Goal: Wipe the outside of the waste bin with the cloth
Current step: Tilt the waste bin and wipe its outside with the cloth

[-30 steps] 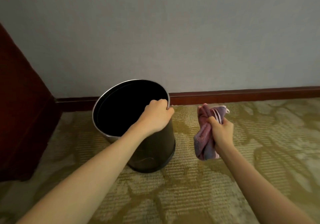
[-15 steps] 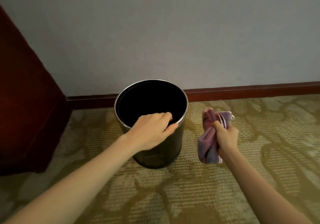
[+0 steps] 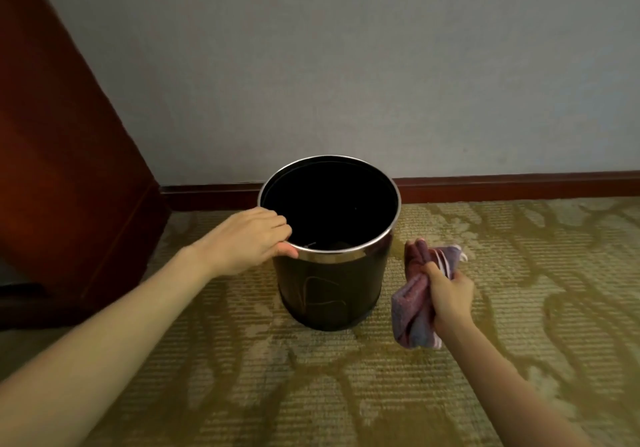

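Observation:
A round black waste bin (image 3: 332, 290) with a shiny metal rim stands upright on the carpet, close to the wall. My left hand (image 3: 247, 238) grips its rim on the near left side, fingers curled over the edge and thumb on the outside. My right hand (image 3: 448, 290) holds a bunched purple-pink cloth (image 3: 414, 311) just right of the bin, apart from its wall. The cloth hangs down from my fist. The inside of the bin is dark.
A dark red wooden cabinet (image 3: 62, 169) stands at the left, near the bin. A grey wall with a dark red skirting board (image 3: 512, 187) runs behind. Patterned green-beige carpet (image 3: 346, 394) covers the floor in front and to the right.
My left hand has shifted along the rim from the near right side to the near left side. The bin now sits nearer the middle of the view. My right hand still holds the cloth.

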A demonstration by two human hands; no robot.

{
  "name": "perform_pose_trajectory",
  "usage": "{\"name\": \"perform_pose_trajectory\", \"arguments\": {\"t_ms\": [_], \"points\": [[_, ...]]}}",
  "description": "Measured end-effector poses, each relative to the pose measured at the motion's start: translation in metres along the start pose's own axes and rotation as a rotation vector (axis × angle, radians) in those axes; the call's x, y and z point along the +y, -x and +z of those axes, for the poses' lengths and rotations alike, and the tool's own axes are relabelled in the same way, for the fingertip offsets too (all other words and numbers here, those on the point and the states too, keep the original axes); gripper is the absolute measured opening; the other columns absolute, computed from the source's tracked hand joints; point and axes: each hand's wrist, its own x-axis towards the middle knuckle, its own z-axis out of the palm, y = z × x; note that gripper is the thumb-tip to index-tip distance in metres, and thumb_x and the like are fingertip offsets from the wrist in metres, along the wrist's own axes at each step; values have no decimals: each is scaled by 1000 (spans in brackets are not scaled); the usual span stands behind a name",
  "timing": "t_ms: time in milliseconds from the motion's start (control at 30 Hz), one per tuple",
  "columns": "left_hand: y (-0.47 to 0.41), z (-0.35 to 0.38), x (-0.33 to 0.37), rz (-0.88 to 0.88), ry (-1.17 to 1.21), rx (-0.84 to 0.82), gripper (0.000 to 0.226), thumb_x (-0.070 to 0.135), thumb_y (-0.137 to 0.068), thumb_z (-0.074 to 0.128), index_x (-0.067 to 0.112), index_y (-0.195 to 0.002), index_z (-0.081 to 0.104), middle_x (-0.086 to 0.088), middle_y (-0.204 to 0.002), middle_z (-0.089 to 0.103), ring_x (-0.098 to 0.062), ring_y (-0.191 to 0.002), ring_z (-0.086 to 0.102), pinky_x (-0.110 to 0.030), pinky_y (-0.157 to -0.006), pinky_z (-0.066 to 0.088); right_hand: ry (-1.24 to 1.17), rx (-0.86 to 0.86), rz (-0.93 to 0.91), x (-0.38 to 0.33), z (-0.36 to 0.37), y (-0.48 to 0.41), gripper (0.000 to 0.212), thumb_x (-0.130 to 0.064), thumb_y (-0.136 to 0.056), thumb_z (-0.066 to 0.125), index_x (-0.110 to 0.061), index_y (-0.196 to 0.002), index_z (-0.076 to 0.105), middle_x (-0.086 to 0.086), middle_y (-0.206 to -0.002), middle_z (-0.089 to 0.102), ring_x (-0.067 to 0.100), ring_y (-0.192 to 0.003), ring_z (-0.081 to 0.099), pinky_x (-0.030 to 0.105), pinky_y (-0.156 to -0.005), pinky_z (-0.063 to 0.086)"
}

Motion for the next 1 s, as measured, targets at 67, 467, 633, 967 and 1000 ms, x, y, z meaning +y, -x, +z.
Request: {"name": "perform_pose_trajectory", "arguments": {"t_ms": [67, 467, 633, 967, 1000], "points": [[0, 4, 3, -7, -29, 60, 40, 49, -91, 40, 18, -71, 53, 5, -69, 56, -14, -65, 55, -27, -65, 45, -8, -4, 7, 3, 0, 2, 16, -25, -67, 67, -9, -68, 63, 2, -61, 63, 16, -57, 59, 29, -55, 47], [8, 4, 45, -346, -182, 81, 57, 51, -91, 35, 13, -53, 54, -2, -43, 55, -21, -38, 56, -24, -35, 37, 2, -5, 10, -4, 7, 10, 16, -26, -73, 68, -10, -77, 66, 4, -70, 66, 17, -64, 62, 27, -56, 44], [-10, -5, 49, -602, -96, 118, 61, 53, -91, 25, 11, -61, 58, -7, -50, 60, -28, -47, 60, -31, -45, 46, -6, -25, 9, -11, 22, 13, 15, -23, -74, 68, -9, -73, 64, 5, -67, 64, 18, -60, 60, 27, -56, 43], [-17, -22, 29, -844, 49, 297, 54, 55, -92, 29, 24, -49, 38, 9, -46, 39, -12, -43, 43, -26, -44, 24, -26, -113, -30, -38, 67, 17, 9, -22, -73, 68, -15, -72, 64, -2, -59, 64, 9, -51, 61, 21, -44, 43], [-14, -23, 23, -876, 70, 322, 55, 54, -93, 32, 23, -47, 35, 9, -45, 38, -11, -42, 40, -26, -44, 21, -23, -126, -43, -42, 71, 17, 8, -21, -73, 68, -15, -72, 64, -2, -59, 64, 10, -51, 61, 21, -43, 43]]}}
